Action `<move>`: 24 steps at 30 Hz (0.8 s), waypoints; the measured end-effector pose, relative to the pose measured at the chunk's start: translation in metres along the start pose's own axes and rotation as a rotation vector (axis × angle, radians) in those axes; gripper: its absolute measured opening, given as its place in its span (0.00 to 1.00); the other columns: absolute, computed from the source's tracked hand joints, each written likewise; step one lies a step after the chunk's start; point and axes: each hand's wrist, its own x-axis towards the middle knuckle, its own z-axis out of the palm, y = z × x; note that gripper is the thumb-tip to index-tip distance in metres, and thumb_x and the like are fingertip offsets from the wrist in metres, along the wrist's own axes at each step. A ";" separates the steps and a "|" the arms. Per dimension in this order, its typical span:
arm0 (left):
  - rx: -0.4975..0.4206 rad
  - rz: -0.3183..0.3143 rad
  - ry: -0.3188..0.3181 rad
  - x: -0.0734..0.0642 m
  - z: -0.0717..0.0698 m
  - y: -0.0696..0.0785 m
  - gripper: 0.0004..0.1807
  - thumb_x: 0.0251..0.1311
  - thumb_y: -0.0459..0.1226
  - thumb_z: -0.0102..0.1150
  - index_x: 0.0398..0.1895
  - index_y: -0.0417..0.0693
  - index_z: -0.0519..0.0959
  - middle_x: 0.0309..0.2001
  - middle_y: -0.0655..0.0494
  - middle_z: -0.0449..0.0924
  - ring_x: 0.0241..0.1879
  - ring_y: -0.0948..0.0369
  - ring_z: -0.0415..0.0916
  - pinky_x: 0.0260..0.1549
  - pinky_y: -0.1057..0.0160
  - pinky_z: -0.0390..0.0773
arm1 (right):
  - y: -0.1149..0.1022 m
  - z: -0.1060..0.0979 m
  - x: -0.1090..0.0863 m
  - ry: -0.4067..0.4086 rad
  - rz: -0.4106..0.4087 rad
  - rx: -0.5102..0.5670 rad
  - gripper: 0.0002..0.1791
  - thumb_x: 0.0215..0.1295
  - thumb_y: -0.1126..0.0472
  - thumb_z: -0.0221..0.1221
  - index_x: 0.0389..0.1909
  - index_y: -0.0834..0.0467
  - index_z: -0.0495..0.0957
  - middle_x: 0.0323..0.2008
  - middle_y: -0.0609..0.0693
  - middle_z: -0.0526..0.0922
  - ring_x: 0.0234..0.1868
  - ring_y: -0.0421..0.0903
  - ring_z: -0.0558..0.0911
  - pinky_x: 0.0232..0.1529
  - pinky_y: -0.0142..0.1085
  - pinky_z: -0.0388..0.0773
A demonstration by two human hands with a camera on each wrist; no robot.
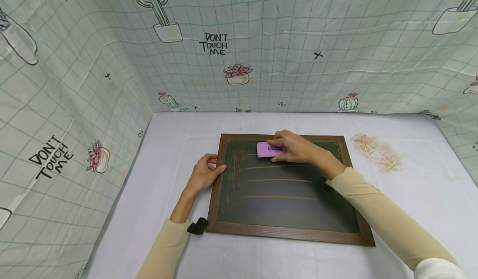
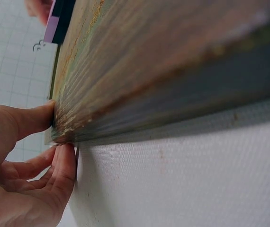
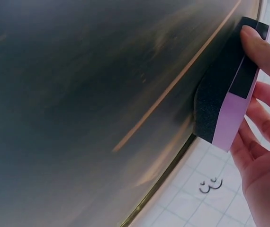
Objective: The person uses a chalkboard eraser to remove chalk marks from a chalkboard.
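Observation:
A framed chalkboard (image 1: 276,217) with a brown wooden border lies flat on the white-covered table. Several orange-yellow chalk lines (image 1: 279,180) run across it, with smudged marks near its left side. My right hand (image 1: 300,148) grips a purple chalkboard eraser (image 1: 264,149) near the board's far edge. In the right wrist view, the eraser's dark felt (image 3: 211,101) faces the board, beside a chalk line. At the left border, my left hand (image 1: 203,173) pinches the frame. The left wrist view shows its thumb (image 2: 33,118) on top and the fingers against the side.
Tan crumbs or dust (image 1: 377,151) are scattered on the table (image 1: 179,142) to the right of the board. A patterned curtain (image 1: 284,76) hangs behind and along the sides. Black wrist devices (image 1: 198,226) sit at both cuffs.

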 end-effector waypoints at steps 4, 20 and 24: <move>0.003 0.004 0.003 0.001 0.000 -0.001 0.27 0.68 0.35 0.66 0.65 0.30 0.72 0.53 0.37 0.76 0.45 0.50 0.73 0.43 0.57 0.73 | -0.003 0.003 0.006 0.000 -0.007 -0.007 0.32 0.59 0.55 0.75 0.61 0.68 0.80 0.44 0.54 0.80 0.43 0.50 0.73 0.45 0.45 0.73; -0.006 0.014 0.004 0.001 0.000 -0.001 0.27 0.68 0.35 0.66 0.65 0.30 0.72 0.53 0.37 0.76 0.45 0.49 0.74 0.43 0.57 0.73 | -0.020 0.014 0.032 -0.006 -0.046 -0.024 0.31 0.60 0.54 0.75 0.59 0.67 0.82 0.44 0.55 0.80 0.43 0.49 0.74 0.44 0.44 0.75; -0.007 0.015 0.007 0.001 0.001 -0.002 0.26 0.67 0.34 0.66 0.64 0.30 0.72 0.53 0.37 0.76 0.45 0.49 0.74 0.42 0.58 0.73 | -0.025 0.016 0.038 -0.019 -0.049 -0.023 0.31 0.60 0.54 0.75 0.60 0.67 0.81 0.46 0.57 0.81 0.44 0.50 0.76 0.45 0.45 0.76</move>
